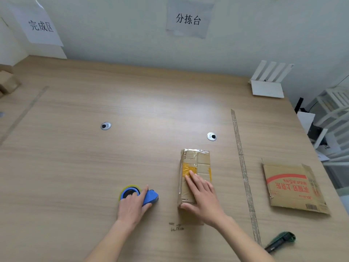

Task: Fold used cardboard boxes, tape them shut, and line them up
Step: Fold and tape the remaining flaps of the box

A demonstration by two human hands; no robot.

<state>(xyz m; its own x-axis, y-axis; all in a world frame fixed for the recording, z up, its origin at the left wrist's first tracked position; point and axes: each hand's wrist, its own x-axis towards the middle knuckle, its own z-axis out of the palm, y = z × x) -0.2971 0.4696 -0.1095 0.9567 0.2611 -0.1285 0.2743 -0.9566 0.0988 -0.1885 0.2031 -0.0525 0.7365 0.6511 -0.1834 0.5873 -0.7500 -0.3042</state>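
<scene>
taping step, judged near its close. small cardboard box [195, 176], folded shut, at about 5 o'clock of the table [132, 103], long axis toward 12. right hand [203, 197] laid flat on the lid, fingers straight and pressing, fingertips [190, 174] on a band of yellow tape [188, 170] crossing the box; thumb against the near left edge. grasping nothing; smoothing, by the look of it. left hand [132, 207] at 9 o'clock of the box, well apart from it, fingers curled over the blue tape dispenser [140, 195] resting on the table, yellow-green roll rim showing at its far side.

next move, as a judgement: either another strip, calling for the dispenser carried over to the box while the right hand pins the flaps, or, if sealed, the box carried toward 9–10 o'clock, where small brown boxes [7, 82] stand at the table's edge under a paper sign [40, 25]. not possible to tell whether the far end is fully sealed.

materials: box of worn brown corrugated card, creased, with wrinkled glossy old clear tape at the 12 o'clock end. yellow tape smooth, slightly shiny. table of pale wood-grain laminate, matt, with two round metal cable grommets [105, 126]. dull strip of tape [243, 176] running on the surface at 3 o'clock of the box. beyond it a flattened cardboard box [294, 188] with red print, limp at the edges. green-black utility knife [281, 241] at 4–5 o'clock, ribbed plastic grip.
</scene>
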